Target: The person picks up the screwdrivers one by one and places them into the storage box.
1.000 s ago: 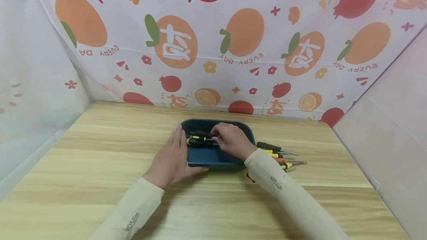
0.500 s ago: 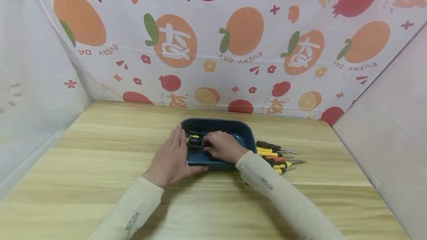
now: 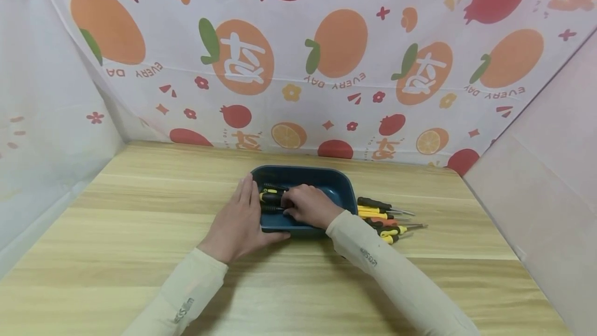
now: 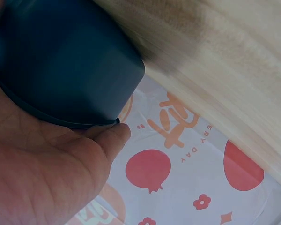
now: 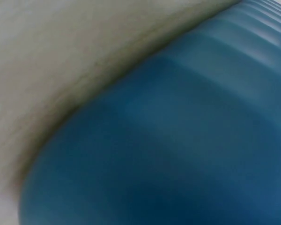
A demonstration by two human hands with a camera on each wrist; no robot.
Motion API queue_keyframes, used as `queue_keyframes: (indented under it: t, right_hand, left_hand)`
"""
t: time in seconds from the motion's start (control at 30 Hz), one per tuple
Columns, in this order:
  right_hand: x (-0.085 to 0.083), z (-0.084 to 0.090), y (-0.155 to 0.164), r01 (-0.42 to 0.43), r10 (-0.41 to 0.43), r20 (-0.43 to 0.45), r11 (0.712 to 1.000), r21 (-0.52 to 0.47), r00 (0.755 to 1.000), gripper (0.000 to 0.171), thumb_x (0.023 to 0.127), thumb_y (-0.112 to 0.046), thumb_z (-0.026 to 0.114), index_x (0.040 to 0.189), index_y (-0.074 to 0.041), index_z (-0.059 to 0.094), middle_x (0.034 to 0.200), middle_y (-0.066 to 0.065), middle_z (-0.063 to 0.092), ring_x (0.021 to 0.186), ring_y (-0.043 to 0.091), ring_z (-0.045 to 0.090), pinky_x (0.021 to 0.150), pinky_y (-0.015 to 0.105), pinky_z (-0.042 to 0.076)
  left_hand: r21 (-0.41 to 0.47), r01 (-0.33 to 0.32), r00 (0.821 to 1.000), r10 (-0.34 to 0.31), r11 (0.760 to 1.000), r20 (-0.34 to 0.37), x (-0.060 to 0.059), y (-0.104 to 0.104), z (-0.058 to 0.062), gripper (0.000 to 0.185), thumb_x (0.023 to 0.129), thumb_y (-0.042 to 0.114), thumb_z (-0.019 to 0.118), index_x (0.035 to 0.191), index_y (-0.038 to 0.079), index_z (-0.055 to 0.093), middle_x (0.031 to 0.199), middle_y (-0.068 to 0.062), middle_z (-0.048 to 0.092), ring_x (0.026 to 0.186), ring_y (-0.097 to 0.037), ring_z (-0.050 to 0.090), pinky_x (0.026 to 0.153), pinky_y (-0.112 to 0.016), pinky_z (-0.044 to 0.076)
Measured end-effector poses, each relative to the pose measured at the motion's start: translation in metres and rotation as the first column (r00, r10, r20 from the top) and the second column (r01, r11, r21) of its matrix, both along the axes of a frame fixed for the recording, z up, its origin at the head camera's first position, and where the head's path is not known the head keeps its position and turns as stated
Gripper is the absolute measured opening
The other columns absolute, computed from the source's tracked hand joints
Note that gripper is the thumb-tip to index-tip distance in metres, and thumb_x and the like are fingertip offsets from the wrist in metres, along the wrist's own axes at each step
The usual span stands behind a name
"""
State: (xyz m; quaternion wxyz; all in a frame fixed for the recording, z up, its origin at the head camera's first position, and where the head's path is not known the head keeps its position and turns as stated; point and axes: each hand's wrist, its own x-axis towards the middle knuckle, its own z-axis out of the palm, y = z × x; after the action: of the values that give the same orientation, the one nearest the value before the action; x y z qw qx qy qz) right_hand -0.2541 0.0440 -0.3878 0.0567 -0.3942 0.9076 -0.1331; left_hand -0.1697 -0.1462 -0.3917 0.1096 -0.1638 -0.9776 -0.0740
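One dark blue tray [image 3: 338, 183] sits mid-table on the wooden table [image 3: 140, 222], its long axis running left-right across the head view. Inside it, at the left end, two screwdrivers [image 3: 270, 197] are visible with black-and-yellow handles; they lie roughly along the tray's long axis, handle ends to the left, and the tips are hidden under the right hand.

Right hand [image 3: 308, 206] is down in the tray, fingers curled over the screwdriver shafts. Whether it actually grips one cannot be told, since the fingers cover the contact. The right wrist view shows only blurred blue tray wall [image 5: 187, 140].

Left hand [image 3: 238, 222] lies flat with fingers straight, pressed against the tray's left end, thumb along the near rim. The left wrist view confirms it: palm [image 4: 42, 173] is against the tray's outer wall [image 4: 65, 56], nothing held.

A loose pile of screwdrivers [image 3: 384, 217] lies on the table just beside the tray's right end, about five, exact count unclear because of overlap. Handles are black, yellow and orange; metal tips point right, shafts roughly parallel to the tray's long axis.

Behind the table hangs one fruit-print cloth [image 3: 298, 56].
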Motion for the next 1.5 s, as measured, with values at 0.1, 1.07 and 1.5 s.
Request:
queue_keyframes:
  t: [0.1, 1.07, 1.5]
  right_hand:
    - [0.000, 0.000, -0.001, -0.003, 0.003, 0.005, 1.000, 0.012, 1.000, 0.008, 0.096, -0.015, 0.072, 0.103, -0.013, 0.075, 0.095, -0.003, 0.072, 0.081, 0.006, 0.062, 0.081, 0.024, 0.057]
    - [0.000, 0.001, 0.000, 0.003, 0.000, -0.066, 0.999, 0.046, 0.998, 0.017, 0.095, -0.004, 0.069, 0.104, -0.012, 0.081, 0.099, 0.001, 0.074, 0.086, 0.008, 0.065, 0.087, 0.026, 0.058]
    - [0.013, 0.004, 0.007, 0.001, -0.001, -0.094, 1.000, 0.000, 0.996, 0.014, 0.095, -0.007, 0.070, 0.103, -0.012, 0.081, 0.094, 0.000, 0.070, 0.079, 0.007, 0.061, 0.078, 0.023, 0.057]
  left_hand:
    - [-0.002, 0.002, 1.000, -0.002, 1.000, 0.000, 0.000, 0.000, 0.000, 0.130, 0.074, 0.082, 0.066, 0.146, -0.020, 0.033, 0.155, -0.037, 0.029, 0.145, -0.046, 0.033, 0.111, -0.048, 0.043]
    - [-0.015, 0.004, 1.000, -0.003, 1.000, 0.010, 0.002, 0.001, 0.004, 0.130, 0.075, 0.082, 0.066, 0.146, -0.021, 0.032, 0.155, -0.038, 0.029, 0.145, -0.046, 0.032, 0.110, -0.047, 0.044]
    - [-0.006, -0.014, 1.000, 0.015, 1.000, 0.007, 0.018, 0.008, 0.005, 0.130, 0.075, 0.081, 0.066, 0.146, -0.021, 0.032, 0.155, -0.038, 0.029, 0.145, -0.045, 0.032, 0.110, -0.047, 0.044]
